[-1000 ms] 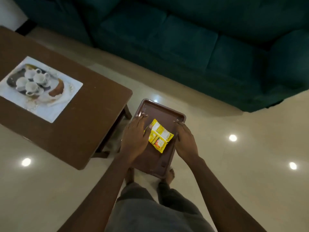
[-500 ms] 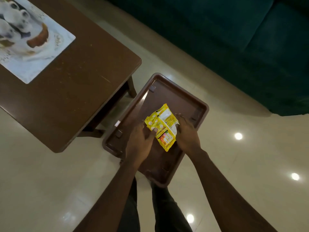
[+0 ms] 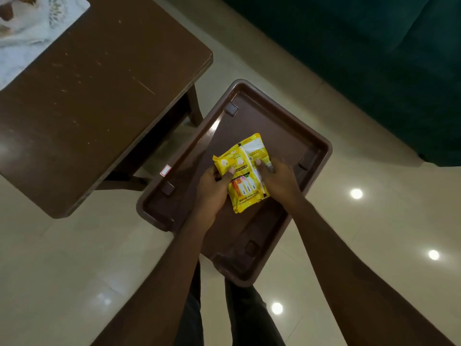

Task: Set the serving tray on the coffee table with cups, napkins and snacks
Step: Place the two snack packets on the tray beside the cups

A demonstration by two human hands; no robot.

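Note:
A brown plastic serving tray (image 3: pixel 279 126) is held out over the floor, just right of the coffee table (image 3: pixel 99 96). Two yellow snack packets (image 3: pixel 245 176) lie stacked over its middle. My left hand (image 3: pixel 212 193) grips the packets' left side with the thumb on top. My right hand (image 3: pixel 280 181) grips their right side, thumb also on top. The fingers of both hands are hidden beneath the packets, so I cannot tell how the tray is carried. No cups or napkins appear on the tray.
A white placemat (image 3: pixel 32 28) with a printed picture lies at the table's far left corner. A dark green sofa (image 3: pixel 374 58) fills the upper right. The glossy tiled floor (image 3: pixel 74 258) reflects ceiling lights. My legs stand below the tray.
The view has tilted down and closer to the tray. My hands moved from the tray's sides inward onto the yellow packets and now pinch them from both sides.

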